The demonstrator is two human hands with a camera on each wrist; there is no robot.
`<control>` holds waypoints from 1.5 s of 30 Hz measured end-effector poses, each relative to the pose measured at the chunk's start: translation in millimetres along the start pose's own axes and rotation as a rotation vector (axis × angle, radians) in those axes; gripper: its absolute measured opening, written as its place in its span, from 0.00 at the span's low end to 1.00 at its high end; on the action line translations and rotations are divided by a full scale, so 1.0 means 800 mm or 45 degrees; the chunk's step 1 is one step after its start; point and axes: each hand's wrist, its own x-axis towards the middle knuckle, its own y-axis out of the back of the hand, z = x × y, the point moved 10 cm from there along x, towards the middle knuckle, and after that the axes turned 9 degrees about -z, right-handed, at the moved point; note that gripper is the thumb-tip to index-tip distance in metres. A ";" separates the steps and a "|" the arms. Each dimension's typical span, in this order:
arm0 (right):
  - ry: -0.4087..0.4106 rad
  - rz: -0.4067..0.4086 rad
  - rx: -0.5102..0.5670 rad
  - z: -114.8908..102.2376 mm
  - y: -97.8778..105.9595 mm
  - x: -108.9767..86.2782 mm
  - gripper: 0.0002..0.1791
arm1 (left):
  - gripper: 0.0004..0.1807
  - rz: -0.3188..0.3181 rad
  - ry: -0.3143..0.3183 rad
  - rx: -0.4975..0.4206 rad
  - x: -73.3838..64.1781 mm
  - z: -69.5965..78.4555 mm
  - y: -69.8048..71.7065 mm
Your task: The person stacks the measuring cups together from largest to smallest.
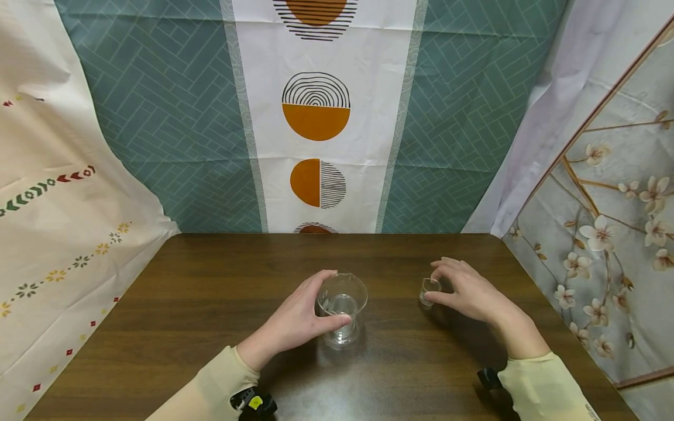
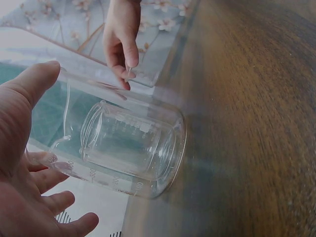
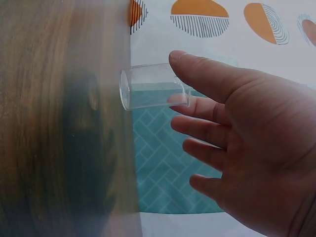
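Note:
My left hand (image 1: 297, 318) holds a large clear glass beaker (image 1: 361, 310) near its rim, thumb on the near side and fingers round the far side. The beaker stands upright on the table and has white volume marks. Inside it, a smaller marked glass beaker (image 2: 118, 143) shows in the left wrist view. To the right, my right hand (image 1: 471, 292) pinches a tiny clear beaker (image 3: 153, 89) by its rim between thumb and index finger. The other fingers (image 3: 202, 126) are spread apart behind it. The tiny beaker is upright, its base close over the table.
Both beakers are over a dark brown wooden table (image 1: 210, 280). Behind its far edge hangs a green and white patterned curtain (image 1: 174, 117). A cream cloth (image 1: 63, 222) borders the left side, and a flowered cloth (image 1: 611, 269) the right.

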 end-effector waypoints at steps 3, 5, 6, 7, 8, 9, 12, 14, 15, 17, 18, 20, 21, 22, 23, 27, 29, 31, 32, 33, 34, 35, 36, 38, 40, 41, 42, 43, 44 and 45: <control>0.002 0.012 -0.001 -0.003 0.002 0.000 0.20 | 0.53 0.000 0.004 0.003 0.000 0.000 0.001; 0.006 0.019 -0.002 -0.006 0.004 0.001 0.20 | 0.53 0.001 0.006 0.002 0.000 0.000 0.001; 0.007 0.021 -0.001 -0.007 0.004 0.001 0.20 | 0.53 0.001 0.005 0.001 0.000 0.000 0.001; 0.007 0.022 -0.001 -0.008 0.005 0.001 0.20 | 0.53 0.001 0.005 0.001 0.000 0.000 0.001; 0.008 0.024 -0.001 -0.009 0.005 0.001 0.20 | 0.53 0.001 0.004 0.000 0.000 0.000 0.001; 0.008 0.027 -0.002 -0.010 0.006 0.001 0.20 | 0.53 0.001 0.003 0.000 0.000 0.000 0.001; 0.011 0.034 -0.002 -0.014 0.008 0.001 0.20 | 0.53 0.004 0.000 0.002 0.000 0.000 0.002; 0.013 0.040 -0.001 -0.016 0.009 0.001 0.19 | 0.53 0.006 0.003 0.007 0.000 0.000 0.002; 0.013 0.043 0.001 -0.017 0.010 0.001 0.19 | 0.53 0.006 0.004 0.009 0.000 0.000 0.002; 0.014 0.048 0.005 -0.019 0.011 0.000 0.19 | 0.53 0.005 0.006 0.008 0.000 0.000 0.002; 0.013 0.051 0.009 -0.019 0.012 -0.001 0.19 | 0.53 0.005 0.006 0.003 0.000 0.000 0.002; 0.011 0.056 0.019 -0.021 0.012 -0.001 0.18 | 0.53 0.001 0.007 -0.004 0.000 0.000 0.001; 0.011 0.059 0.022 -0.022 0.013 -0.002 0.18 | 0.53 0.001 0.006 -0.007 0.000 0.000 0.001; 0.012 0.062 0.023 -0.023 0.013 -0.002 0.18 | 0.53 -0.002 0.007 -0.010 -0.001 0.000 0.000; 0.011 0.064 0.025 -0.024 0.014 -0.002 0.18 | 0.53 -0.002 0.009 -0.012 -0.001 0.000 0.000; 0.017 0.078 0.020 -0.027 0.016 -0.002 0.18 | 0.53 -0.006 0.017 -0.013 -0.001 0.001 0.000; 0.021 0.080 0.020 -0.029 0.016 -0.002 0.18 | 0.53 -0.009 0.019 -0.008 -0.002 0.001 0.000; 0.022 0.077 0.025 -0.030 0.017 -0.002 0.18 | 0.53 -0.010 0.019 -0.003 -0.002 0.001 0.000; 0.029 0.075 0.028 -0.032 0.017 -0.002 0.18 | 0.53 -0.010 0.017 -0.002 -0.001 0.001 0.000; 0.038 0.073 0.030 -0.034 0.017 -0.001 0.18 | 0.52 -0.010 0.016 -0.002 -0.001 0.001 0.000; 0.044 0.070 0.033 -0.035 0.017 -0.001 0.17 | 0.53 -0.012 0.015 -0.002 -0.001 0.001 0.000; 0.053 0.069 0.036 -0.038 0.018 0.000 0.17 | 0.53 -0.010 0.012 -0.004 -0.001 0.001 0.000; 0.060 0.068 0.038 -0.040 0.019 0.000 0.17 | 0.53 -0.008 0.011 -0.007 -0.001 0.001 0.000; 0.072 0.067 0.044 -0.045 0.020 0.002 0.17 | 0.53 -0.006 0.008 -0.012 -0.001 0.000 0.000; 0.076 0.071 0.048 -0.049 0.022 0.003 0.17 | 0.53 -0.004 0.007 -0.016 -0.001 -0.001 0.000; 0.079 0.073 0.052 -0.051 0.022 0.004 0.17 | 0.53 -0.003 0.008 -0.018 -0.001 -0.002 0.000; 0.081 0.074 0.056 -0.054 0.023 0.005 0.17 | 0.53 -0.004 0.011 -0.019 -0.001 -0.002 0.000; 0.081 0.077 0.058 -0.056 0.023 0.006 0.17 | 0.53 -0.005 0.013 -0.019 -0.001 -0.002 -0.001; 0.083 0.081 0.060 -0.058 0.024 0.007 0.17 | 0.53 -0.004 0.016 -0.018 -0.001 -0.002 -0.001; 0.083 0.085 0.061 -0.060 0.024 0.007 0.17 | 0.52 -0.005 0.018 -0.018 -0.001 -0.002 -0.001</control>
